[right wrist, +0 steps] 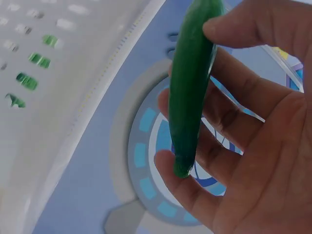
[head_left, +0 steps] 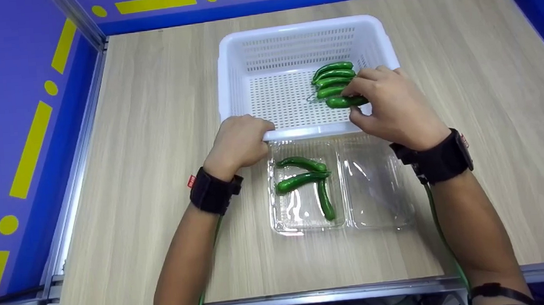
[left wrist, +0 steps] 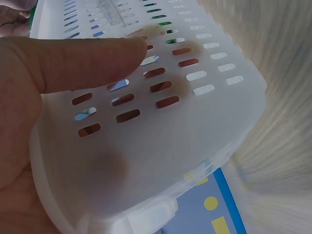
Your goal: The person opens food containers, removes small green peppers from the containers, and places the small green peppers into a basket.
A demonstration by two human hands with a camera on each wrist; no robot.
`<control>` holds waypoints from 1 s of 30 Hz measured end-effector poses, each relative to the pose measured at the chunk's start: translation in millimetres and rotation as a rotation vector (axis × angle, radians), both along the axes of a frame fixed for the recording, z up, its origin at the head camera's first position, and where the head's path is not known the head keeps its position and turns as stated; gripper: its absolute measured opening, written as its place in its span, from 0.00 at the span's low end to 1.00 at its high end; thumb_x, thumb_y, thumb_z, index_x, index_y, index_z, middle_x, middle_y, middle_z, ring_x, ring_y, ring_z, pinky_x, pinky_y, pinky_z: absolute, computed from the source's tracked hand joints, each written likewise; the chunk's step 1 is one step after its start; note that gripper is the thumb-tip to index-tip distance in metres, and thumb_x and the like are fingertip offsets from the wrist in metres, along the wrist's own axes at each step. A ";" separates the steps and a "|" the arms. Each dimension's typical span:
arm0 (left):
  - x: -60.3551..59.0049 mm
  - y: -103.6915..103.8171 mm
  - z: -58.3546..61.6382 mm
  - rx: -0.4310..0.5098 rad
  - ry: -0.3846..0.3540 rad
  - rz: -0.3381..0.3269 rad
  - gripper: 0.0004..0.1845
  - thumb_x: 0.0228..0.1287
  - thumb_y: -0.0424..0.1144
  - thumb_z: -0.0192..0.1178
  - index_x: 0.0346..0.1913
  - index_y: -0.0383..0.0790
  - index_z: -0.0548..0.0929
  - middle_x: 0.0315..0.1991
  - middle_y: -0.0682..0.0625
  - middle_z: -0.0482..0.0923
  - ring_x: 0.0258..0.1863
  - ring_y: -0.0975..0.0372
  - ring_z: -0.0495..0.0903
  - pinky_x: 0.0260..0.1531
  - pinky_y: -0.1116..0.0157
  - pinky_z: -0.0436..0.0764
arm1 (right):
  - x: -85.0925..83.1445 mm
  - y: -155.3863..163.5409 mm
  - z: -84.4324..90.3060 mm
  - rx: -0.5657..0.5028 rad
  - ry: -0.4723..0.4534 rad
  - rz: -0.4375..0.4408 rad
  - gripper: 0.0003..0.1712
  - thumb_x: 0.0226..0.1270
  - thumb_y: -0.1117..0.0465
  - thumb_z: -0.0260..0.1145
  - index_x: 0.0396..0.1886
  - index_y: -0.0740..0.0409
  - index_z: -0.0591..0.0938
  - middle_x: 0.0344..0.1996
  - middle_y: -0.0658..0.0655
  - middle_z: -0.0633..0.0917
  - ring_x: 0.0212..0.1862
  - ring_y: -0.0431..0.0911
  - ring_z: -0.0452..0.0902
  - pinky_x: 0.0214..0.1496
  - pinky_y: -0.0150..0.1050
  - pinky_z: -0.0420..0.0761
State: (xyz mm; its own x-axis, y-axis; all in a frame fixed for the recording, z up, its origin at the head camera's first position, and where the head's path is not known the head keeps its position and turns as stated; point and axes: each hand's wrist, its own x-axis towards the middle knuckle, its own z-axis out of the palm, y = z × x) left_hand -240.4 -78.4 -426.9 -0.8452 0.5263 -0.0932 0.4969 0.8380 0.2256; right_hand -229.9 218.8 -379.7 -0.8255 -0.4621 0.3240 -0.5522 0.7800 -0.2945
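At the near left corner of a white plastic basket [head_left: 299,27], my left hand [head_left: 241,142] grips the rim. In the left wrist view its thumb [left wrist: 97,61] lies along the slotted outer wall, and fingers show dimly through the slots. My right hand [head_left: 395,105], over the basket's near right part, pinches a green chili pepper [right wrist: 190,92] between thumb and fingers. Several similar peppers [head_left: 335,80] lie side by side in the basket just beyond it. Three more peppers [head_left: 298,182] are in the left half of an open clear plastic clamshell [head_left: 375,198] in front of the basket.
The basket's near rim overlaps the clamshell's far edge in the head view. A small clear piece [head_left: 312,97] lies beside the peppers in the basket. Blue panels [head_left: 16,117] with yellow marks border the wooden table [head_left: 154,108] at the back and sides.
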 end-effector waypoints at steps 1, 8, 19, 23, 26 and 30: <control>0.0 0.0 0.1 -0.002 0.000 0.001 0.13 0.46 0.25 0.51 0.21 0.49 0.65 0.19 0.56 0.58 0.22 0.62 0.64 0.24 0.64 0.66 | -0.9 0.8 -0.3 0.001 0.000 -0.014 0.14 0.56 0.63 0.65 0.43 0.59 0.86 0.40 0.57 0.84 0.43 0.57 0.76 0.44 0.53 0.69; 0.3 0.4 0.5 0.005 0.006 -0.001 0.14 0.43 0.25 0.51 0.20 0.50 0.63 0.19 0.56 0.56 0.21 0.62 0.62 0.22 0.64 0.64 | -8.5 5.5 -5.1 -0.002 -0.004 -0.073 0.16 0.56 0.63 0.65 0.45 0.59 0.86 0.42 0.59 0.85 0.45 0.60 0.78 0.48 0.56 0.65; 0.1 0.3 0.3 0.008 0.016 -0.006 0.14 0.45 0.25 0.51 0.21 0.50 0.63 0.19 0.57 0.54 0.22 0.62 0.61 0.22 0.64 0.63 | -13.2 6.1 -7.8 0.017 -0.003 -0.098 0.15 0.56 0.62 0.65 0.44 0.58 0.86 0.41 0.58 0.85 0.46 0.60 0.79 0.47 0.56 0.66; 0.0 0.3 0.0 0.008 0.006 -0.006 0.13 0.45 0.25 0.51 0.21 0.50 0.64 0.19 0.57 0.56 0.22 0.62 0.62 0.22 0.64 0.64 | -14.8 6.2 -9.0 0.011 -0.005 -0.108 0.15 0.57 0.62 0.65 0.45 0.58 0.86 0.43 0.58 0.85 0.46 0.60 0.77 0.47 0.56 0.66; -0.2 0.1 -0.3 0.007 0.003 -0.003 0.13 0.45 0.25 0.51 0.21 0.49 0.65 0.19 0.56 0.56 0.21 0.62 0.63 0.23 0.64 0.64 | -16.1 6.8 -9.9 0.004 -0.003 -0.118 0.16 0.56 0.63 0.65 0.45 0.59 0.86 0.43 0.59 0.85 0.47 0.60 0.77 0.48 0.57 0.66; 0.1 0.8 -1.3 0.000 -0.008 0.000 0.12 0.45 0.25 0.51 0.22 0.49 0.69 0.19 0.56 0.58 0.22 0.62 0.64 0.23 0.63 0.65 | -17.2 7.7 -12.4 -0.009 -0.012 -0.122 0.16 0.57 0.63 0.65 0.46 0.59 0.87 0.44 0.59 0.85 0.47 0.60 0.77 0.49 0.56 0.66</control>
